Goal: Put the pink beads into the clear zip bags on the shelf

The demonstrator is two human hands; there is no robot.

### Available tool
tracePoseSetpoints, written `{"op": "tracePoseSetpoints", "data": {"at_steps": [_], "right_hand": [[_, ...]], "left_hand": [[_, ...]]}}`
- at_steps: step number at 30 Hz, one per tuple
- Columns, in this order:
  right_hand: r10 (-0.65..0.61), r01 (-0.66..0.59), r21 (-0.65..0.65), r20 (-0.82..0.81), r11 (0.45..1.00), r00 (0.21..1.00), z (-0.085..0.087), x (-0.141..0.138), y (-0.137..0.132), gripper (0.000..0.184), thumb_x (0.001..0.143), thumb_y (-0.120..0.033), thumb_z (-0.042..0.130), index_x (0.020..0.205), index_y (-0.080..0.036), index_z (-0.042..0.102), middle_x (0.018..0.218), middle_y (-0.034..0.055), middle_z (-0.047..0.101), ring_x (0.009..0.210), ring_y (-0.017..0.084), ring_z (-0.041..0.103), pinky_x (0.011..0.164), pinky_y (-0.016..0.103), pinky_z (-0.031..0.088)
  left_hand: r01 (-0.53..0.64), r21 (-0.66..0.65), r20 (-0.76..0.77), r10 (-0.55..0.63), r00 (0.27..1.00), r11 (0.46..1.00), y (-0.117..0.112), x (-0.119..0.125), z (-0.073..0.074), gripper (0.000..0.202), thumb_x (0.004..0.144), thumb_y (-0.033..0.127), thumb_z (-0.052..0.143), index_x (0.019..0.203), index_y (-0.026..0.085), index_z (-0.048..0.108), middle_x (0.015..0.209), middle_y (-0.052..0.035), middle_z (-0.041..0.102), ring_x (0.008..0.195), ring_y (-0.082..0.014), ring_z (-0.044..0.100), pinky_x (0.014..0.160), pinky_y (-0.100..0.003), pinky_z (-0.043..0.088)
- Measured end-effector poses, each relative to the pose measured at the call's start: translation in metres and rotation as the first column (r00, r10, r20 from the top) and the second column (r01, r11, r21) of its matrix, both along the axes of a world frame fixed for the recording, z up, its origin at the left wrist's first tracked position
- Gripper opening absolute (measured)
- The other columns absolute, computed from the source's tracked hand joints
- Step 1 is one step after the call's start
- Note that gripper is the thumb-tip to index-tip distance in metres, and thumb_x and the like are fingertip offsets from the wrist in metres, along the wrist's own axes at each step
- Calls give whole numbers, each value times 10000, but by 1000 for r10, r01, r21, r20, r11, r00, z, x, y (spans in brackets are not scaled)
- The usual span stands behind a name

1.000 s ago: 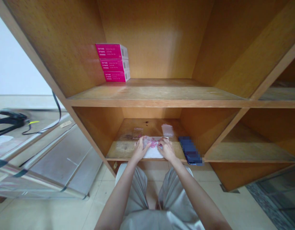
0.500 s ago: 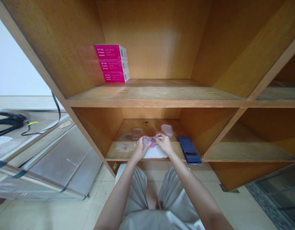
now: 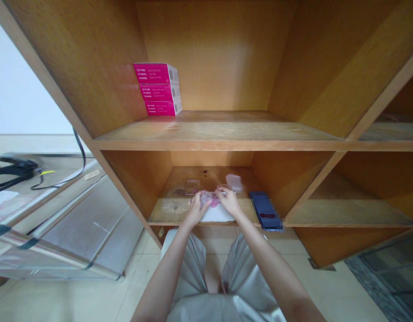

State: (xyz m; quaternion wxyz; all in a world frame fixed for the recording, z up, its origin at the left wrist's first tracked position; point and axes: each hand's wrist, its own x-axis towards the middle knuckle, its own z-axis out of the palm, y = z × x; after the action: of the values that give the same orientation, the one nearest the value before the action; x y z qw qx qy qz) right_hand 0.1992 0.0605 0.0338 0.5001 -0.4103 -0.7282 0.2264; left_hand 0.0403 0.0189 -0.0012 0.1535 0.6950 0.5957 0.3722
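Right hand (image 3: 229,202) has slid inward and up since a moment ago, closing on the left hand (image 3: 195,213) at a honey-brown wooden shelving unit (image 3: 219,145). Three stacked magenta cartons (image 3: 157,89) stand on the upper shelf, their white print too small to read. Below, a dark blue smartphone (image 3: 266,211) lies near the shelf's front edge. Left fingers (image 3: 201,202) curl, half-closed, around a crinkled clear plastic bag (image 3: 206,198) above a white sheet (image 3: 218,214); right fingertips (image 3: 221,190) meet its far edge, grip unclear. Pink print (image 3: 214,201) shows beside it. A small clear sachet (image 3: 193,186) and a pale square pouch (image 3: 234,182) lie behind.
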Motion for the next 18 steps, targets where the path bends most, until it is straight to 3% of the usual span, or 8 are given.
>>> {"op": "tracePoseSetpoints", "data": {"at_steps": [10, 18], "right_hand": [[-141, 150, 8, 404, 989, 904, -24, 33, -5, 159, 766, -199, 482, 741, -185, 639, 864, 71, 637, 868, 181, 543, 802, 290, 374], [-162, 175, 30, 551, 984, 818, -36, 34, -14, 121, 754, -205, 500, 783, -183, 615, 943, 77, 599, 955, 195, 489, 842, 305, 346]], "left_hand": [[-6, 27, 23, 6, 1000, 1000, -1, 1, 1, 482, 794, 457, 437, 1179, 181, 347, 1204, -118, 487, 1151, -213, 420, 959, -391, 259], [6, 38, 27, -7, 1000, 999, -1, 0, 3, 481, 797, 450, 437, 1182, 178, 344, 1206, -120, 487, 1145, -209, 426, 956, -379, 271]]}}
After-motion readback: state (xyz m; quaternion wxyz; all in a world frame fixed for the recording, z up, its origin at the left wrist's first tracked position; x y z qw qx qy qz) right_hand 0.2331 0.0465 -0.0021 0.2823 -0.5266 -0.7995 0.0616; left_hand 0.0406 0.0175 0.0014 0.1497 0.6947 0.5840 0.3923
